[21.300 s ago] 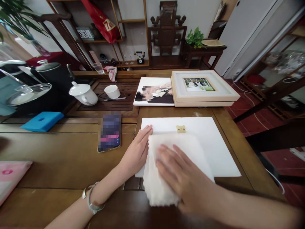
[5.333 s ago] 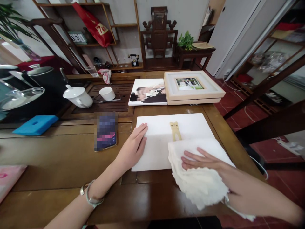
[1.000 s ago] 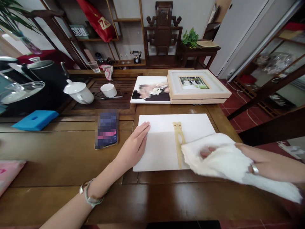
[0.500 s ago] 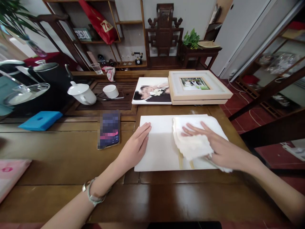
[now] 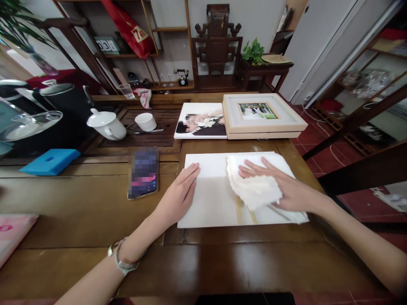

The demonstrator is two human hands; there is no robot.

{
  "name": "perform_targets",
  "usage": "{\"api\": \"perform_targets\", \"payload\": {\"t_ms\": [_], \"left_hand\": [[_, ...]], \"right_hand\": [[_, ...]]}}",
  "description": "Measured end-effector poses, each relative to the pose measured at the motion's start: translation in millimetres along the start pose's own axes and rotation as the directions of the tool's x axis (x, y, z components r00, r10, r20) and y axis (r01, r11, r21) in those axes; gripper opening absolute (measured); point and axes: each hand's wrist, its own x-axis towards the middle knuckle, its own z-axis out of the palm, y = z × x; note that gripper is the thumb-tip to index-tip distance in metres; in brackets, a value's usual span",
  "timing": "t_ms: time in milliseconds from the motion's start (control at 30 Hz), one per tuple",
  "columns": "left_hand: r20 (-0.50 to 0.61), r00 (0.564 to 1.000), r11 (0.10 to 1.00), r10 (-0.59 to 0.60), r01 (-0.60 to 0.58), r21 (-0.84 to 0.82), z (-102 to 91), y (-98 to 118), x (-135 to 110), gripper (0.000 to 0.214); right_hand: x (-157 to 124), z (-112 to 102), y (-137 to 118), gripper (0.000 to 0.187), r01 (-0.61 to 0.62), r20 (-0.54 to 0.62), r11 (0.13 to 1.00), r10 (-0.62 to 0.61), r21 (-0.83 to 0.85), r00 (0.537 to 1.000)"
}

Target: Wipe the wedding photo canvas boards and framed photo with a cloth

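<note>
A white rectangular panel [image 5: 210,190] lies flat on the wooden table, with tan stripes and a bit of printed picture showing at its lower right. My left hand [image 5: 182,190] rests on the panel's left edge, fingers straight and flat, holding nothing. On the panel's right half, my right hand [image 5: 276,182] presses a soft white cloth [image 5: 259,192] with a wavy edge. Its fingers spread over the cloth, while a fold of cloth covers the thumb. The cloth hides much of the panel's right side.
Behind the panel lie a photo board [image 5: 203,123] and a pale wooden picture frame [image 5: 232,123]. Left of my left hand is a phone [image 5: 143,171]. Farther left stand a blue block [image 5: 51,162], a lidded white teapot [image 5: 106,125], a white cup [image 5: 146,122] and a pink packet [image 5: 15,233].
My right hand and the cloth have moved slightly left and up across the panel. My left hand stays at the panel's left edge. The whole view has shifted a little.
</note>
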Motion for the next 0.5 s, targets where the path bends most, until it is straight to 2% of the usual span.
{"api": "perform_targets", "payload": {"t_ms": [100,167,267,367,433,500], "left_hand": [[0.007,1.0,1.0,-0.009,0.009,0.0,-0.7,0,0,0.045],[0.006,1.0,1.0,-0.012,0.012,-0.003,-1.0,1,0,0.045],[0.001,1.0,1.0,-0.014,0.014,-0.003,-1.3,1,0,0.045],[0.002,1.0,1.0,-0.015,0.015,0.005,-1.3,1,0,0.045],[0.0,1.0,1.0,-0.014,0.014,0.007,-1.3,2,0,0.045],[-0.003,1.0,1.0,-0.012,0.012,0.004,-1.3,2,0,0.045]], "right_hand": [[22,-7,19,0.069,-0.027,-0.043,1.0,0.027,-0.013,0.999],[26,-10,17,0.067,-0.071,-0.043,0.997,0.07,-0.011,0.997],[13,-8,-13,0.072,-0.126,0.008,0.992,0.126,0.03,0.992],[-21,0,-55,0.085,-0.163,0.091,0.981,0.154,0.107,0.984],[-44,5,-77,0.09,-0.134,0.157,0.98,0.11,0.148,0.981],[-57,6,-87,0.093,-0.103,0.202,0.978,0.065,0.18,0.977]]}}
